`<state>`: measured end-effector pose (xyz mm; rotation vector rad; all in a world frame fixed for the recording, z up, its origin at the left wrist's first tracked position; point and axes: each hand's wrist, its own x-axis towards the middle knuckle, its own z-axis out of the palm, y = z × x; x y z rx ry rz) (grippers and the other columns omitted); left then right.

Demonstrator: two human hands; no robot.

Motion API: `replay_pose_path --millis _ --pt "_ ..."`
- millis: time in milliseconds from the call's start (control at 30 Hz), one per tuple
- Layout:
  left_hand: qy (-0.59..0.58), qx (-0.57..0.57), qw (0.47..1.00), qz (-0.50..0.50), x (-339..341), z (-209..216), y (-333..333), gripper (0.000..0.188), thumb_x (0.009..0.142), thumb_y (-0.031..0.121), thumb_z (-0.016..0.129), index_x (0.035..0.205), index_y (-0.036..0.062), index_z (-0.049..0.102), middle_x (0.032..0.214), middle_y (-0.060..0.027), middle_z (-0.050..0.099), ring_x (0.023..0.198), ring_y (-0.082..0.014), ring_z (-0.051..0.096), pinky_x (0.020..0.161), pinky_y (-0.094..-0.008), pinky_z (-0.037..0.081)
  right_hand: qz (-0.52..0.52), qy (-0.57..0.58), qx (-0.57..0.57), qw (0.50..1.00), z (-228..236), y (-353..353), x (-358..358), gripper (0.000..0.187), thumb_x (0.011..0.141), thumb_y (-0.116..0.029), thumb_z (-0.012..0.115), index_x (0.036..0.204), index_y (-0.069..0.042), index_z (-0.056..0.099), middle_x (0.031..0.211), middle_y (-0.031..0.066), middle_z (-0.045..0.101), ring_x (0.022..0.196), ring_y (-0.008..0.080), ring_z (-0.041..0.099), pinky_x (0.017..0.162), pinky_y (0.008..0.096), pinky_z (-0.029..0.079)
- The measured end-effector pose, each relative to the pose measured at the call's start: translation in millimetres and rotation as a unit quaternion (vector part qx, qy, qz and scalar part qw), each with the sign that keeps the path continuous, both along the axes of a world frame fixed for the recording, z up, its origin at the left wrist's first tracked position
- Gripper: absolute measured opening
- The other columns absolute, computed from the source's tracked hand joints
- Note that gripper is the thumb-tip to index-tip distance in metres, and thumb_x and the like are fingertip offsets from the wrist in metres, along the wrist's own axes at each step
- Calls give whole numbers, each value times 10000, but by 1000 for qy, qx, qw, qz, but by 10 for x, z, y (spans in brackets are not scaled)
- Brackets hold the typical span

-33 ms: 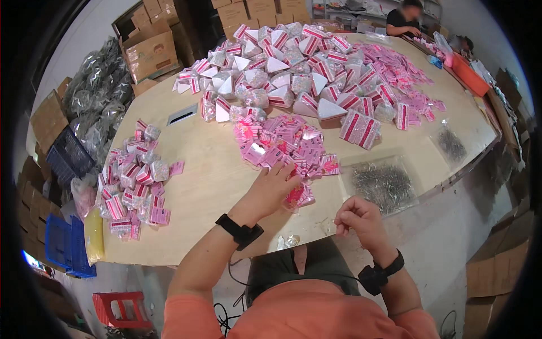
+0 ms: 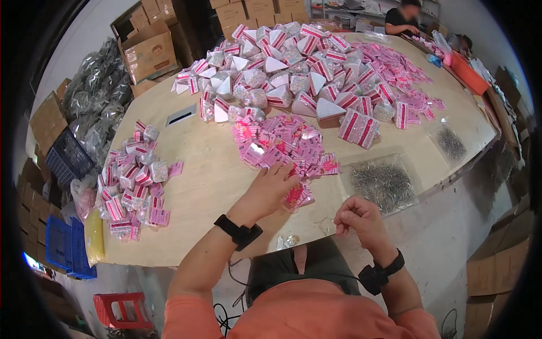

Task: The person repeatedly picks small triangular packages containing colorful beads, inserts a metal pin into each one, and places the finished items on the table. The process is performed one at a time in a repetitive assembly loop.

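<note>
My left hand lies over the near edge of a loose pile of small pink printed cards, its fingers spread and touching the cards. Whether a card is caught under the fingertips is hidden. Closer to the table's front edge, my right hand is closed, thumb against curled fingers. What it holds, if anything, is too small to make out. Just beyond that hand a clear bag of thin metal pieces lies flat. Some small clear, shiny bits rest at the front edge.
A big heap of clear packs with pink-and-white labels covers the far table. A smaller heap stands at left, a second metal-piece bag at right. A co-worker sits far right. Blue crates and a red stool flank the table.
</note>
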<state>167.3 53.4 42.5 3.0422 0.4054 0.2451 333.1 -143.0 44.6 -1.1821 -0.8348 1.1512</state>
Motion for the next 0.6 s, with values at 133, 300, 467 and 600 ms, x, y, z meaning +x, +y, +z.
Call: replay_pose_path --millis 133,300,467,600 --pt "-150 -116 982 10 -75 164 34 484 667 77 676 1124 84 517 1194 -141 469 1126 -321 434 924 -426 379 -15 7 0 1000 34 -7 0 66 847 -69 535 822 -10 521 721 82 602 576 127 591 504 223 454" --pt "-324 -683 650 80 -324 156 -241 481 738 57 651 1191 76 492 1141 -104 521 1030 -237 513 852 -377 442 -9 31 1 999 140 46 -82 60 852 -69 531 836 -12 522 730 69 601 583 102 582 510 200 444" --pt "-403 -817 414 -2 -344 241 -645 666 740 269 707 1266 26 379 1141 -107 534 972 -212 561 811 -354 481 -16 27 48 998 254 136 -271 54 854 -58 529 853 -6 518 746 61 594 589 82 569 528 186 442" --pt "-388 -800 458 1 -331 242 -780 657 730 314 708 1252 65 394 1104 -92 535 978 -226 543 815 -379 467 -36 10 81 996 303 157 -366 41 850 -41 529 864 -3 519 766 57 589 606 77 564 549 191 440"
